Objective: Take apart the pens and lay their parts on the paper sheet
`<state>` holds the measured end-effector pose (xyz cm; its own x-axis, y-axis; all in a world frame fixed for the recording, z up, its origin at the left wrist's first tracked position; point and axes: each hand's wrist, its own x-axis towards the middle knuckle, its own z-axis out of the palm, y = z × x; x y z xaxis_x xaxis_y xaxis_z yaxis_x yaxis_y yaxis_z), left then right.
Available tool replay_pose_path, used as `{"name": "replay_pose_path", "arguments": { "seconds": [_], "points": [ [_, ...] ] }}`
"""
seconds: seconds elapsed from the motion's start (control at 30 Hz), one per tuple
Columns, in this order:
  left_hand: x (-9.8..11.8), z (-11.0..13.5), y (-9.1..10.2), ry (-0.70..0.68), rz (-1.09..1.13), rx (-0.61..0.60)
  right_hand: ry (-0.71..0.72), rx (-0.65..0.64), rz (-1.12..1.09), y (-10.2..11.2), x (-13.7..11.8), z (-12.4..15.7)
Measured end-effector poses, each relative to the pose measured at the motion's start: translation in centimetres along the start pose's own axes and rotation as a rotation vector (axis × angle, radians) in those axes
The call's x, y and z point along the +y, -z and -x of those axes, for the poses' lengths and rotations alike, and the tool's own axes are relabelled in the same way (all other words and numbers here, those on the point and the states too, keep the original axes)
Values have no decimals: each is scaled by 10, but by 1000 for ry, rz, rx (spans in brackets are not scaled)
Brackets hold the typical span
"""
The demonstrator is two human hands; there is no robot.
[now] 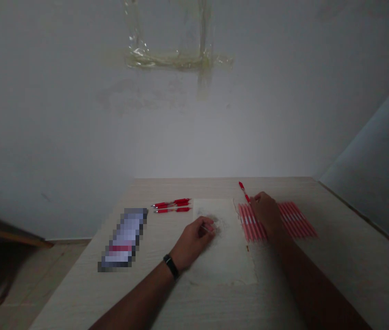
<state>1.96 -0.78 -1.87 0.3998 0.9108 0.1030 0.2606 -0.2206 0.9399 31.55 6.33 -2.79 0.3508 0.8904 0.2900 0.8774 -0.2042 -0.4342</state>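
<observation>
My left hand (197,236), with a dark band on its wrist, is over a smudged pale sheet (223,266). Its fingers are pinched around something thin and whitish, too small to make out. On the right, my right hand (265,208) has its fingers closed at the lower end of a red pen (243,190), whose other end points away toward the wall. Beneath that hand lies a row of slim red sticks (295,220), side by side; the hand and forearm hide the middle of it. Several red pens (172,210) lie left of the sheet's far edge.
A blurred-out phone-like object (125,238) lies on the left of the pale wooden table (160,302). The wall (249,137) with yellowed tape (177,62) rises behind the far edge. A dark piece of furniture (2,247) stands at the lower left.
</observation>
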Motion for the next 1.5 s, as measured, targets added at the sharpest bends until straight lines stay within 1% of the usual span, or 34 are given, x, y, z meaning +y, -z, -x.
{"name": "replay_pose_path", "arguments": {
  "seconds": [0.1,0.17,0.2,0.27,0.37,0.43,0.6,0.7,0.8,0.9,1.03,1.3,1.37,1.5],
  "points": [
    [3,1,1,-2,-12,0,211,98,-27,-4,10,-6],
    [3,1,1,-9,-23,-2,355,97,-32,-8,17,-9],
    [3,1,1,-13,-32,-4,405,85,-33,-10,20,-10],
    [3,1,0,-14,-58,-2,462,71,-38,-11,23,-10],
    [4,0,1,-13,-148,28,504,68,-78,-9,20,-6],
    [5,0,3,-27,-255,65,551,35,-131,-6,13,0],
    [5,-1,15,-89,-561,108,750,-170,-299,5,-17,26],
    [3,-3,24,-80,-733,138,843,-254,-295,11,-34,43],
    [-1,-5,33,-35,-910,177,881,-316,-303,13,-43,54],
    [-5,-6,39,25,-1026,224,886,-359,-322,12,-45,58],
    [-5,-7,44,93,-1102,202,883,-372,-331,12,-43,58],
    [-1,-7,53,129,-1118,199,899,-380,-347,12,-42,58],
    [-1,-8,57,135,-1092,200,908,-386,-345,11,-42,58],
    [0,-10,61,96,-987,215,907,-383,-353,12,-43,59]
  ]
}}
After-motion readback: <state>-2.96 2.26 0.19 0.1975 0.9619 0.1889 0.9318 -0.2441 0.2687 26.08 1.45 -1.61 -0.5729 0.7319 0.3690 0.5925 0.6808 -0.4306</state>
